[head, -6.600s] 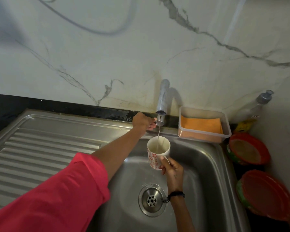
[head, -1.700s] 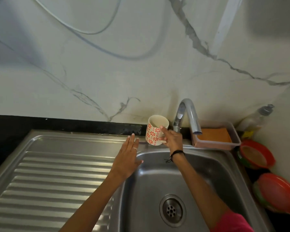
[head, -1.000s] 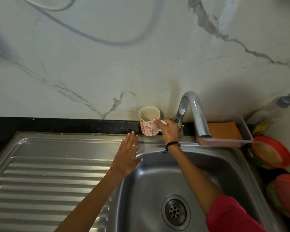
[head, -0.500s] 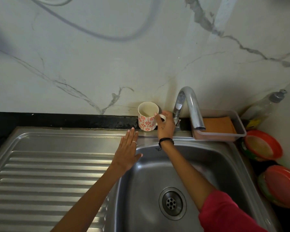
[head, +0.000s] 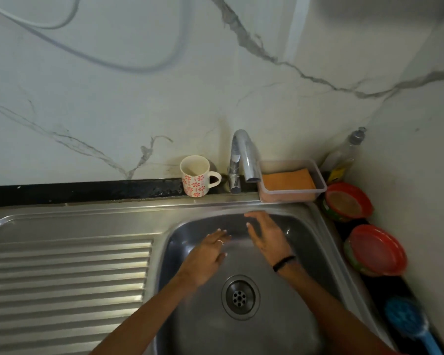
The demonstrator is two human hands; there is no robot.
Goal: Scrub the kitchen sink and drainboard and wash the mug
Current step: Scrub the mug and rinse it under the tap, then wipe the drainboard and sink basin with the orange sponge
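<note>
Hovering both hands over the sink basin (head: 305, 290), fingers straight and spread, holding nothing. Left hand (head: 207, 254) sits over the left-centre of the basin, ring visible on one finger, fingertips pointing far-right. Right hand (head: 265, 237) is just to its right and slightly farther, black band on the wrist, fingertips reaching toward the far wall of the basin. The two hands are near each other but not touching; motion blur on both, so I can't tell if either contacts the steel. Drain (head: 240, 297) is near side of the hands, between my forearms. Mug (head: 194, 179), white with red flower pattern, stands upright on the far ledge behind the sink, handle pointing right, just left of the tap (head: 241, 160); nobody touching it. Tap spout curves right, toward the clear plastic tub (head: 315, 187) holding an orange sponge (head: 287, 181). Ribbed drainboard (head: 64, 283) fills the left side. Far right corner: dish soap bottle (head: 345, 155) against the wall, two red-rimmed bowls (head: 349, 201) (head: 377, 249) on the dark counter, blue brush (head: 405, 321) at the near right. No water visible from the tap.
</note>
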